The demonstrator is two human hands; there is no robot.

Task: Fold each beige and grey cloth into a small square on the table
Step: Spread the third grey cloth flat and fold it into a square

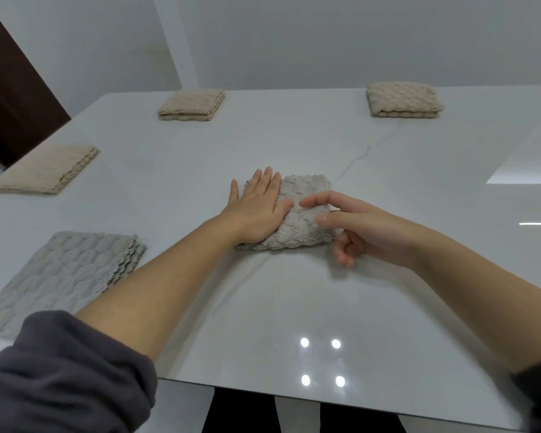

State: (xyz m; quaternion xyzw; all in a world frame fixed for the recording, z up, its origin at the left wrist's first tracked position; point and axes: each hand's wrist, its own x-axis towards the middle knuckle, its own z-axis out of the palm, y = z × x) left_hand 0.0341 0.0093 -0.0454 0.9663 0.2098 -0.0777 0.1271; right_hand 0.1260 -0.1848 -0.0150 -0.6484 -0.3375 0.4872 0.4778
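A: From the head camera, how many cloths are there?

B: Five, all on the white worktop (294,307). Three are beige and two are grey.

A: Where are the beige ones?

B: The left beige (44,168) lies by the left edge. The far beige (191,104) and the right beige (405,100) sit near the back edge, well apart. All three are folded into small squares.

A: And the grey ones?

B: The near grey (63,276) lies at the near left. It is folded flat but is larger than the beige squares, and its layered edges show on the right side. The centre grey (303,210) is in the middle of the worktop, under the hands.

A: How does that one look?

B: It is a thick, nubbly bundle, roughly square with rounded, puffy edges. It looks less flat than the others.

A: And the hands?

B: There are two. The left hand (256,210) lies flat on the left half of the centre grey, with straight fingers pressing down. The right hand (366,232) grasps nothing. Its forefinger and thumb reach over the cloth's right side, held apart, and the forefinger tip is at the surface. The other fingers are loosely curled, and the hand is slightly blurred.

A: Any clothing?

B: A dark sleeve (60,370) is pushed up the left arm.
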